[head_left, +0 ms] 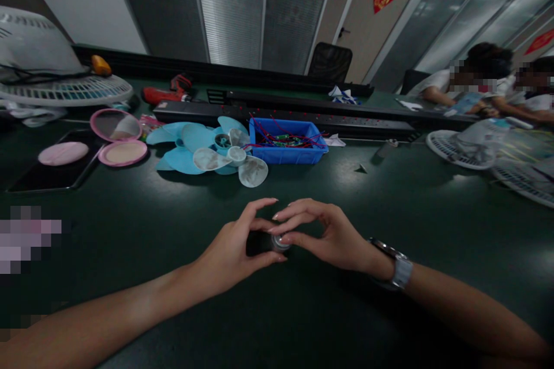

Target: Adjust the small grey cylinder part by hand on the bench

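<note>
Low over the dark green table, my two hands meet at a small round thing with a silvery rim [282, 242]. Its exact kind is hard to make out, since fingers cover much of it. My left hand [231, 248] curves around it, thumb on the near side and fingers on the far side. From the right, my right hand [331, 233] reaches over with bent fingers, its thumb and fingertips closed at the thing's top. A watch with a pale band [400, 268] is on my right wrist.
Beyond my hands lie light-blue and whitish fan blades [208, 147] and a blue bin [285, 153] of wired circuit boards. Left are an open pink compact [123, 153], a tablet [56, 176], a red power tool [167, 95] and a white fan [43, 63]. People sit far right near fan parts [463, 147].
</note>
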Demonstrator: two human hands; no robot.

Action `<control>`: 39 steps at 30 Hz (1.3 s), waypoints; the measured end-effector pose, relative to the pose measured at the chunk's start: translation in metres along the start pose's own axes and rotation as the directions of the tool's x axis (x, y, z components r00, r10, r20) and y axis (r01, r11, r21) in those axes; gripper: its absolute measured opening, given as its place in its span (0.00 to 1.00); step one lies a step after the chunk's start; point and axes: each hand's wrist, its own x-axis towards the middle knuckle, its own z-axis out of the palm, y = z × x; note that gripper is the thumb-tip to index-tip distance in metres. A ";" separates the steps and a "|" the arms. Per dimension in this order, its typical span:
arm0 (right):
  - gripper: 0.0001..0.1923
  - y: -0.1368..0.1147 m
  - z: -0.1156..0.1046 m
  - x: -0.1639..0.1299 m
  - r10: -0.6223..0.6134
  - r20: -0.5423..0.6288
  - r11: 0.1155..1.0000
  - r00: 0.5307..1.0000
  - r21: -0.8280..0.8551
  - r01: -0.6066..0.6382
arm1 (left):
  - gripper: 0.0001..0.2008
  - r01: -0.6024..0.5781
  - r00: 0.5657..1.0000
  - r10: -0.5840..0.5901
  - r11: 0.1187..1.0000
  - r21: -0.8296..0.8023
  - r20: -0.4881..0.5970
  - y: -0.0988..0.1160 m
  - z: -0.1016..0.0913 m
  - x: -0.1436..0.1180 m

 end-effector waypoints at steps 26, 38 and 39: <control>0.18 0.054 -0.048 -0.060 0.351 -0.202 0.931 0.914 -0.030 -0.364 | 0.39 0.036 0.999 -0.036 0.999 0.021 0.006 0.005 -0.001 0.001; 0.20 0.062 -0.045 -0.063 0.349 -0.132 0.936 0.928 0.091 -0.339 | 0.43 0.034 0.999 -0.033 0.999 0.015 -0.015 0.010 -0.004 -0.001; 0.20 0.061 -0.044 -0.063 0.339 -0.147 0.939 0.929 0.110 -0.326 | 0.45 -0.006 0.998 0.007 1.000 0.014 -0.056 0.014 -0.010 -0.001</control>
